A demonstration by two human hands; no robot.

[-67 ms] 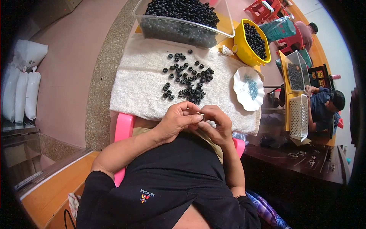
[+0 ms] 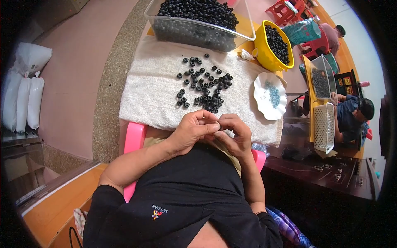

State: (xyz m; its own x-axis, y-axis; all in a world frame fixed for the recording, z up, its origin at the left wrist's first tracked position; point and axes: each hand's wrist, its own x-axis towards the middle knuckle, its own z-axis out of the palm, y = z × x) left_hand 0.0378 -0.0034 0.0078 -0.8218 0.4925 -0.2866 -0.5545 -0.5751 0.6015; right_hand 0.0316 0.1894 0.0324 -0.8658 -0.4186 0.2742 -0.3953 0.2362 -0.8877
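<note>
My left hand (image 2: 197, 127) and my right hand (image 2: 235, 133) meet at the near edge of a white towel (image 2: 144, 82). Thumbs and fingers of both are closed in a pinch around a small black bead (image 2: 220, 128), which the fingertips mostly cover. Just beyond my hands, loose black beads (image 2: 201, 84) with round holes lie scattered on the towel, the closest ones in a tight heap. To the right, a white scalloped dish (image 2: 259, 103) holds tiny light-blue pieces (image 2: 273, 94).
A clear plastic bin (image 2: 198, 31) of black beads stands at the back, with a yellow tub (image 2: 264, 51) of beads beside it. Pink chair arms (image 2: 134, 138) flank me. On the right, another person (image 2: 351, 113) sits by a white perforated basket (image 2: 324, 128). White sacks (image 2: 35, 103) stand far left.
</note>
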